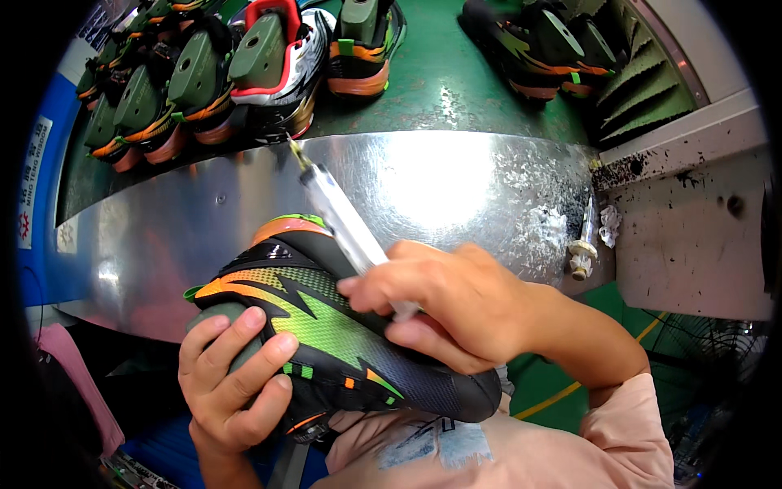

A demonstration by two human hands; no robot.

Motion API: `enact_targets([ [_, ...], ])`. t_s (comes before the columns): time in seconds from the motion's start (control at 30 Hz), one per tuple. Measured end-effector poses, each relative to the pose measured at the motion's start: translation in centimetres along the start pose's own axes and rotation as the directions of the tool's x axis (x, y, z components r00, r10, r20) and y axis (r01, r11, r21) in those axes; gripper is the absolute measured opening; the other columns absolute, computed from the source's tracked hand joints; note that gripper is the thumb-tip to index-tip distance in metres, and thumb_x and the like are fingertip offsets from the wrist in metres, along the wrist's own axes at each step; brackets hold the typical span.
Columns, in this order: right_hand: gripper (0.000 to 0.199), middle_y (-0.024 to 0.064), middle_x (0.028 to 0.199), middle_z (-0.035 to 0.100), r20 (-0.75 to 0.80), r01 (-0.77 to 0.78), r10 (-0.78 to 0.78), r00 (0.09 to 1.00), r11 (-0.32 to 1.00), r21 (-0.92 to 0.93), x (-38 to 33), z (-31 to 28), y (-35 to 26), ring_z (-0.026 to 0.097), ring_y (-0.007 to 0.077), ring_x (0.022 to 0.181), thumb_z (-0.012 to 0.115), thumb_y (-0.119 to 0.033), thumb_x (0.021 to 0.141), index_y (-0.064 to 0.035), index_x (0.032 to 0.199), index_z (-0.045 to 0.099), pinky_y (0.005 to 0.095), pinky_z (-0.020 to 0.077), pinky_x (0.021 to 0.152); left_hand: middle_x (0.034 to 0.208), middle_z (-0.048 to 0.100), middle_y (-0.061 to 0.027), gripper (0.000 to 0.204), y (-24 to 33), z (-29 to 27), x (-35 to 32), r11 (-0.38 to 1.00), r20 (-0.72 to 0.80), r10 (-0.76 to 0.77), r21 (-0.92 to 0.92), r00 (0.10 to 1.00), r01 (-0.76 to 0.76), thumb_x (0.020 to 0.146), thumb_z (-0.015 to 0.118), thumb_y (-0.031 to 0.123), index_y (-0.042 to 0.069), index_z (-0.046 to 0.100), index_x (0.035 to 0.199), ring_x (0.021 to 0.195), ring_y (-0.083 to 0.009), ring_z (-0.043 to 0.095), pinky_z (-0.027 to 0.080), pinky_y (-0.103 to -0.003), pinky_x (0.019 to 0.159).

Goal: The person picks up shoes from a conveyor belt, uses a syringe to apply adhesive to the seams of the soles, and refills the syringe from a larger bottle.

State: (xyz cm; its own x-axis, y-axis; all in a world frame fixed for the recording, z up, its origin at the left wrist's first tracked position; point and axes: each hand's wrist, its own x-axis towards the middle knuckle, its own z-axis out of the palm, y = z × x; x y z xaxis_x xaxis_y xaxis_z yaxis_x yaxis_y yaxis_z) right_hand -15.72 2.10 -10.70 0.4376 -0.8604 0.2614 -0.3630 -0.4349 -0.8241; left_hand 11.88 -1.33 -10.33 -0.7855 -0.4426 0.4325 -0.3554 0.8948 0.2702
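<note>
The left hand (236, 379) grasps a shoe (334, 314) at its heel end, fingers spread over the green block (224, 314) that fills the shoe's mouth and over the black collar beside it. The shoe is in front of the person's pink shirt (562, 448), at the near edge of a shiny metal sheet (163, 236); it is tipped on its side, with its dark toe toward the right and its green and orange patterned side facing up. The right hand (436, 301), slightly blurred, grips a syringe (350, 220) between thumb and fingers, above the shoe. The syringe slants up and to the left, its needle end over the metal sheet, pointing away from the shoe; whether the right hand touches the shoe, I cannot tell. At the right end of the sheet lies a second syringe (582, 244), just beside a crumpled white tissue (609, 226). Beyond the sheet, on a green surface (444, 90), more black, green and orange shoes stand at the left with green blocks inside them, among them a white shoe (281, 69) with a red collar. Other dark shoes (546, 53) sit at the right, near some hanging green strips (652, 90).
</note>
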Motion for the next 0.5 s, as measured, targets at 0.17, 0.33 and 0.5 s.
enact_targets([
  [0.17,0.031,0.0126,0.101,0.063,0.166,0.048,-0.026,0.986,0.99,-0.133,-1.7,-2.8,-2.7,0.061,0.0208,0.071,0.06,-0.008,0.088,-0.0026,0.117,0.051,0.0319,0.048,0.053,0.105,0.07,-0.0015,0.011,0.1,-0.5,0.4,0.999,-0.007,0.01,0.05,1.0,-0.01,0.086,0.057,0.013,0.017,0.048,0.092,0.1,-0.0289,0.066,0.047,-0.039,0.086],
  [0.33,0.04,0.0106,0.087,0.061,-0.611,-0.267,-0.004,0.792,0.898,-0.351,-5.9,-4.8,1.0,0.063,0.0242,0.063,0.065,-0.007,0.083,-0.0066,0.12,0.05,0.0319,0.0495,0.055,0.1,0.07,-0.0073,0.012,-1.1,-2.5,3.3,0.996,0.03,0.077,0.047,0.997,-0.079,0.077,0.059,0.012,0.011,0.057,0.089,0.094,-0.0304,0.067,0.049,-0.038,0.074],
  [0.5,0.045,0.0147,0.092,0.065,-0.436,-0.486,0.233,0.869,0.561,-0.67,-9.5,-3.2,3.2,0.068,0.0254,0.073,0.07,-0.007,0.079,-0.0043,0.119,0.051,0.0316,0.0509,0.058,0.095,0.068,-0.0142,0.046,-4.2,-5.9,6.0,0.995,0.129,-0.095,0.049,0.987,0.089,0.057,0.081,0.023,0.003,0.06,0.092,0.085,-0.0311,0.066,0.048,-0.04,0.071],
])
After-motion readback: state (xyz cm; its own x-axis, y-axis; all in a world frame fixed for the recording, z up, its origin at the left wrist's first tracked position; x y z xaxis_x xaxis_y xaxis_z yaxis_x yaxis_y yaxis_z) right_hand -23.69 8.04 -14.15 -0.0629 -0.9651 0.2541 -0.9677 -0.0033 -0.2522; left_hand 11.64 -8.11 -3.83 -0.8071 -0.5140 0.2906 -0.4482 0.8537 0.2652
